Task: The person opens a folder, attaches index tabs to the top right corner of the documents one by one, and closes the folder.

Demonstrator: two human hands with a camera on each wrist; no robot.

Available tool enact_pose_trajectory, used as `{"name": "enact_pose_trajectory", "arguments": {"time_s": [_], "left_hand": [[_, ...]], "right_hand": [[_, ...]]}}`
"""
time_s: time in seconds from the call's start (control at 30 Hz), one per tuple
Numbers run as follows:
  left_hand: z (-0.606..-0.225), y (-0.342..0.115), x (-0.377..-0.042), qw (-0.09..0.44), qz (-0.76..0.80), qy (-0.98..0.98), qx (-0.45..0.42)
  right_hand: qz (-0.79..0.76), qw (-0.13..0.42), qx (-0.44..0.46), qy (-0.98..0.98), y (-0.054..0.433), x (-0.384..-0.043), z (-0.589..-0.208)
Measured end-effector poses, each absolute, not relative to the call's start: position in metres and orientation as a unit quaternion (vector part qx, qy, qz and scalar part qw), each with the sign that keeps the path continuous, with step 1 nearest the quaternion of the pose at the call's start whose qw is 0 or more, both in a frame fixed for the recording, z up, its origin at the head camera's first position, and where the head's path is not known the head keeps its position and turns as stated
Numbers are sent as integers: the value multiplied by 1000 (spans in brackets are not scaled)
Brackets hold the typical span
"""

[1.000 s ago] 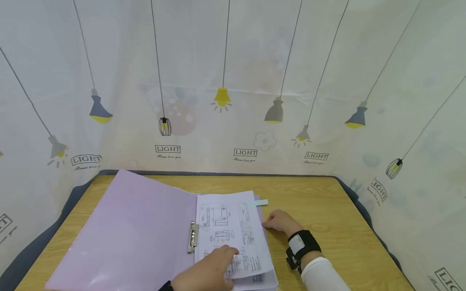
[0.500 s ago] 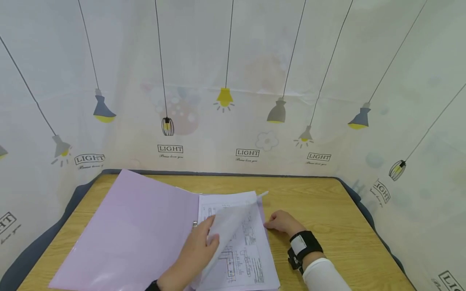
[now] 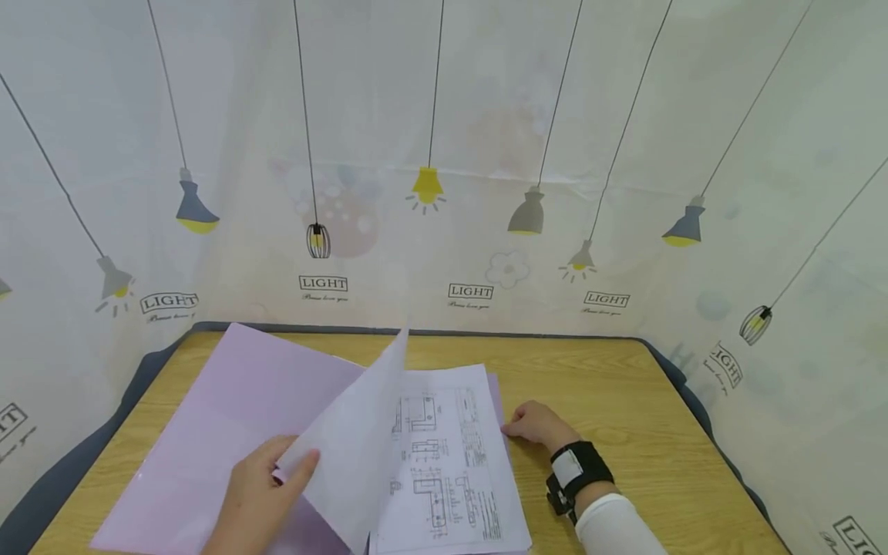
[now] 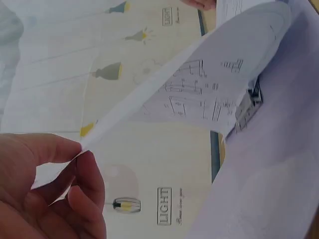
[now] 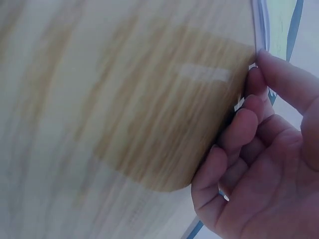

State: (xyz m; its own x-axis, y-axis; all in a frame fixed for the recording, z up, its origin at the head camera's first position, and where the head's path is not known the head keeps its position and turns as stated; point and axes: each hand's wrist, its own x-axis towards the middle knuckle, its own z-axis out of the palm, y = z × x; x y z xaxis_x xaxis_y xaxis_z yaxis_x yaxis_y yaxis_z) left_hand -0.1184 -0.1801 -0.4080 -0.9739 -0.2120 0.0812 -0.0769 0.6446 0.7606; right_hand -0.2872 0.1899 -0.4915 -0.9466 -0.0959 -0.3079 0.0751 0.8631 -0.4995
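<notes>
A lilac folder point(image 3: 229, 432) lies opened flat, with a stack of printed drawing sheets point(image 3: 451, 455) on its right half. My left hand point(image 3: 260, 486) pinches the corner of a lifted sheet point(image 3: 357, 439) between thumb and fingers. That sheet stands up in a curve over the folder's spine, and drawings show on it in the left wrist view. A metal clip point(image 4: 248, 109) holds the sheets at the spine; in the head view the raised sheet hides it. At the folder's right edge my right hand point(image 3: 544, 424) pinches the edge between thumb and forefinger.
The folder rests on a wood-grain table point(image 3: 610, 393) with a dark edge. Behind and around it hangs a pale curtain point(image 3: 444, 254) printed with lamps. A black strap point(image 3: 581, 470) with a small device wraps the right wrist.
My left hand has lifted a sheet off the stack and swung it leftward over the spine. Another drawing page now shows beneath. The right hand keeps its place at the folder's edge.
</notes>
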Motion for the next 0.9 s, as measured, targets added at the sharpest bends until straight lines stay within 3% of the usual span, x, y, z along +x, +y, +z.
{"name": "enact_pose_trajectory", "arguments": {"time_s": [0.13, 0.27, 0.37, 0.5, 0.7, 0.9], "left_hand": [[-413, -211, -111, 13, -322, -942, 91], [-424, -232, -111, -104, -254, -955, 112], [-436, -241, -113, -161, -218, -955, 115], [-450, -246, -114, -180, -195, -959, 101], [-464, -253, -111, -150, -170, -971, 78], [-468, -255, -111, -153, -162, -971, 86]], "right_hand": [[-260, 164, -12, 951, 189, -287, -491], [-249, 158, -17, 955, 189, -287, -492], [-247, 156, -14, 956, 190, -288, -493], [-252, 155, -11, 955, 190, -287, -492], [-249, 157, -15, 956, 189, -287, -492], [-255, 157, -13, 954, 188, -287, -491]]}}
